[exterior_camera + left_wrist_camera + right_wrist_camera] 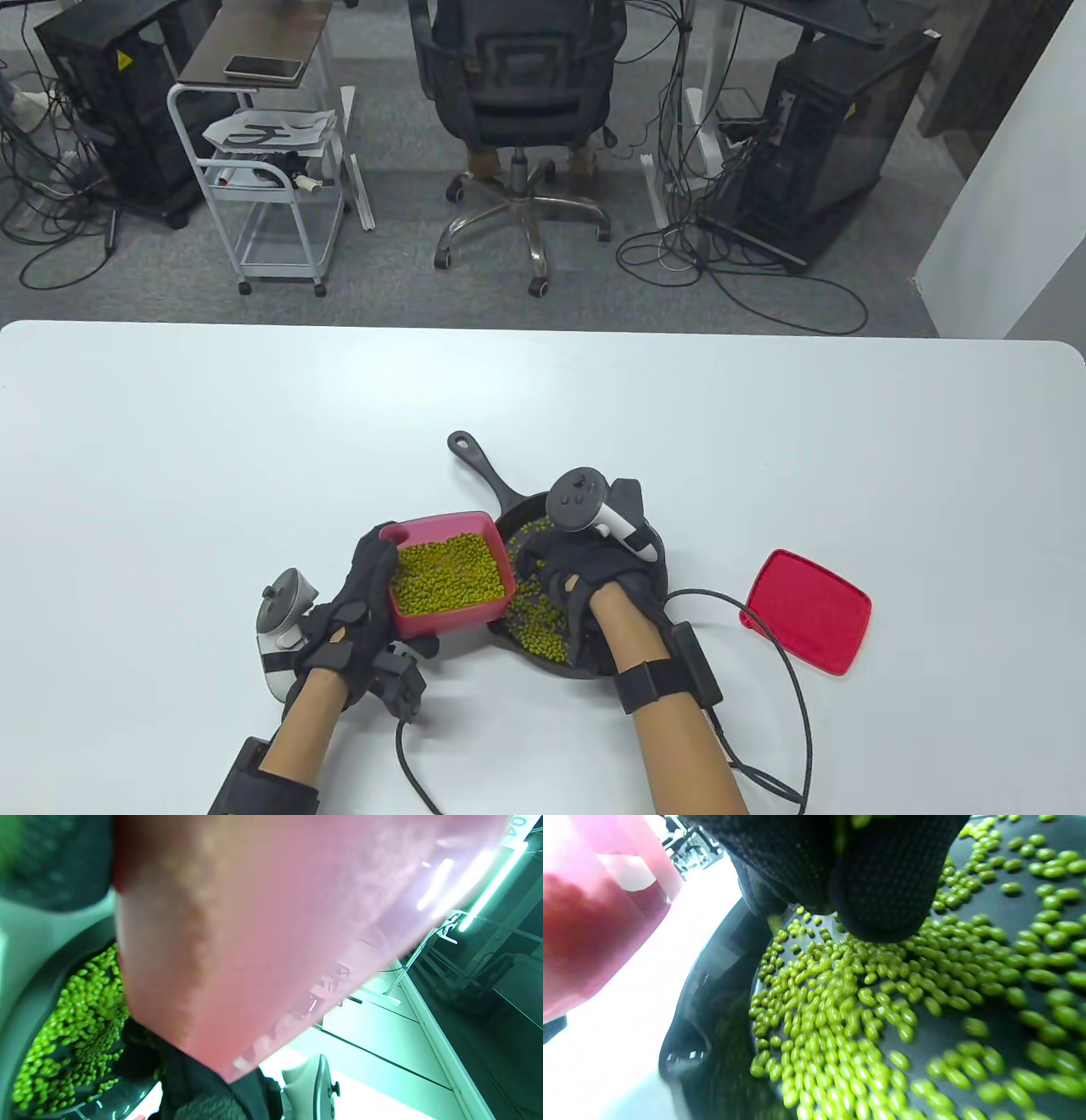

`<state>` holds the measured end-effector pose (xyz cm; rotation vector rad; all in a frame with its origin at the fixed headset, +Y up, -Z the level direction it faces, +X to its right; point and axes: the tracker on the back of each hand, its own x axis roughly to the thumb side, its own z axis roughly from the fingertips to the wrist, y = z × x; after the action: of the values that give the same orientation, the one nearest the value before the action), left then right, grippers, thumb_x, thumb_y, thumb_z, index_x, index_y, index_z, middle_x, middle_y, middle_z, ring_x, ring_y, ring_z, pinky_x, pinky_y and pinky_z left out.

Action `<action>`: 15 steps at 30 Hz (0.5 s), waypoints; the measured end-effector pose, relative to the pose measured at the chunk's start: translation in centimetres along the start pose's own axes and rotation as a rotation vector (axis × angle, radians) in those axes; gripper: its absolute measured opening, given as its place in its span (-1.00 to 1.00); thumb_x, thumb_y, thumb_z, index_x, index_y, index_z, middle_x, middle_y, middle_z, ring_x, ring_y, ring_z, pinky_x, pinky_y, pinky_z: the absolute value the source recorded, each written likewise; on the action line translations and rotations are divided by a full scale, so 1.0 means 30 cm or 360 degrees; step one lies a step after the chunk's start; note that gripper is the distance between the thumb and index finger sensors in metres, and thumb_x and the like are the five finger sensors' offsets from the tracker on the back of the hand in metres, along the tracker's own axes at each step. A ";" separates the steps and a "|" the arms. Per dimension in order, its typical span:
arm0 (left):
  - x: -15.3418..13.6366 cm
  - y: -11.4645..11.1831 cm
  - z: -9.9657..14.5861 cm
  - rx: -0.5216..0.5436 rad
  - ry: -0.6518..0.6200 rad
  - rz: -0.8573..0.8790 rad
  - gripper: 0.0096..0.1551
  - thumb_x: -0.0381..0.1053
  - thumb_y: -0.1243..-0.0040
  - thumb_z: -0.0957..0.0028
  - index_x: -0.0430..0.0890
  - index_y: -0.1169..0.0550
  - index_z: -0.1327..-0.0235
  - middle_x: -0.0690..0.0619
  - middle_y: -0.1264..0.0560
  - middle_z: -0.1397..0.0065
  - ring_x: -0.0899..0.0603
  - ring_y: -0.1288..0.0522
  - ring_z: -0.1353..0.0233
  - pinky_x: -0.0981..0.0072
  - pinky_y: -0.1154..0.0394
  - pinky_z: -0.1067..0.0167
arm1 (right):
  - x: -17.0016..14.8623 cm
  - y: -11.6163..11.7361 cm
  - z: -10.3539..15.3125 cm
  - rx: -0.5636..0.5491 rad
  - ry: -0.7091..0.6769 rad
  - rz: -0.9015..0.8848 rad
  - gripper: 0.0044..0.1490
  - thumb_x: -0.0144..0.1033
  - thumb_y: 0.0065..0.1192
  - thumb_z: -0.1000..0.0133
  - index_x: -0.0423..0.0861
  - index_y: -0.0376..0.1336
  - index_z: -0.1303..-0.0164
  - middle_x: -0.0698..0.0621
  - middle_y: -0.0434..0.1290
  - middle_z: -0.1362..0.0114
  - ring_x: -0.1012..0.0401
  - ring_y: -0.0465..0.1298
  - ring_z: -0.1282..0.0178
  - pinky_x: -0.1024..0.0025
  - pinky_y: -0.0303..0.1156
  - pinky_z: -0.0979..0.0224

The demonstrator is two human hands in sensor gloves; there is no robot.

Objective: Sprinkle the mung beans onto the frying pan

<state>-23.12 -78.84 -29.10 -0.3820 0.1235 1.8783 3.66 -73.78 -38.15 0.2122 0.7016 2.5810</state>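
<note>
A black frying pan [506, 503] sits near the table's front middle, its handle pointing back left. Green mung beans [536, 624] lie scattered in it; they also show in the right wrist view [840, 1018] and the left wrist view [72, 1027]. My left hand [356, 607] grips a pink tub [475, 615] full of mung beans [445, 576] beside the pan's left rim; its wall [263, 942] fills the left wrist view. My right hand [585, 577] hovers over the pan, fingers [882, 878] bunched just above the beans, a few beans between them.
A red lid [810, 609] lies flat on the table right of the pan. A black cable [789, 662] loops from my right wrist between the pan and the lid. The white table [254, 424] stretches wide to the back and both sides.
</note>
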 end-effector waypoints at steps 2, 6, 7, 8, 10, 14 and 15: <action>0.002 0.002 0.000 0.0002 0.0000 0.0006 -0.06 0.57 0.04 -0.01 0.22 -0.01 -0.56 -0.22 -0.17 -0.54 -0.36 -0.58 -0.09 0.01 -0.72 0.39 | 0.009 -0.008 -0.016 -0.0055 -0.0012 -0.0001 -0.52 -0.55 0.37 -0.14 0.02 0.40 -0.27 -0.16 0.44 -0.45 -0.17 0.57 -0.16 0.33 0.69 -0.01; 0.004 0.006 -0.001 0.0006 0.0000 0.0013 -0.06 0.57 0.04 -0.01 0.23 -0.01 -0.56 -0.22 -0.17 -0.54 -0.36 -0.58 -0.09 0.01 -0.72 0.39 | 0.023 -0.033 -0.051 -0.0113 0.0026 -0.0008 -0.51 -0.56 0.35 -0.15 0.01 0.39 -0.29 -0.18 0.43 -0.46 -0.18 0.56 -0.19 0.30 0.69 -0.04; 0.006 0.008 -0.001 0.0006 0.0000 0.0016 -0.06 0.57 0.04 -0.01 0.22 -0.01 -0.56 -0.22 -0.17 -0.54 -0.36 -0.58 -0.09 0.01 -0.72 0.39 | 0.026 -0.041 -0.059 -0.0130 0.0032 0.0013 -0.51 -0.56 0.35 -0.15 0.01 0.39 -0.29 -0.18 0.42 -0.47 -0.18 0.55 -0.20 0.30 0.69 -0.05; 0.007 0.009 -0.001 0.0007 0.0000 0.0020 -0.06 0.57 0.04 -0.01 0.22 0.00 -0.56 -0.22 -0.17 -0.54 -0.36 -0.58 -0.09 0.01 -0.72 0.39 | 0.028 -0.050 -0.065 -0.0149 0.0052 0.0024 -0.51 -0.56 0.35 -0.15 0.01 0.39 -0.30 -0.19 0.42 -0.48 -0.19 0.55 -0.21 0.29 0.69 -0.05; 0.008 0.012 -0.001 0.0009 0.0001 0.0024 -0.06 0.57 0.05 -0.01 0.23 0.00 -0.56 -0.22 -0.17 -0.54 -0.36 -0.58 -0.09 0.01 -0.72 0.39 | 0.029 -0.064 -0.071 -0.0168 0.0080 0.0036 -0.50 -0.53 0.35 -0.15 0.00 0.38 -0.32 -0.20 0.39 -0.51 -0.20 0.53 -0.25 0.25 0.67 -0.09; 0.009 0.014 -0.001 0.0015 0.0000 0.0026 -0.06 0.57 0.05 -0.01 0.23 0.00 -0.56 -0.22 -0.17 -0.54 -0.36 -0.58 -0.09 0.01 -0.72 0.38 | 0.021 -0.087 -0.072 -0.0172 0.0084 -0.0021 -0.47 -0.43 0.30 -0.19 -0.01 0.33 -0.40 -0.25 0.31 -0.60 -0.26 0.43 -0.40 0.07 0.59 -0.27; 0.010 0.014 -0.001 0.0017 0.0000 0.0028 -0.06 0.57 0.05 -0.01 0.22 0.00 -0.56 -0.22 -0.17 -0.54 -0.36 -0.58 -0.09 0.01 -0.72 0.38 | 0.015 -0.091 -0.070 -0.0165 0.0080 -0.0043 -0.46 -0.33 0.25 -0.21 -0.02 0.31 -0.44 -0.27 0.28 -0.61 -0.28 0.40 -0.42 0.02 0.56 -0.29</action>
<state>-23.60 -78.74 -29.27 -0.3751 0.1370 1.8940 3.77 -72.40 -41.33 0.1040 0.5821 2.5962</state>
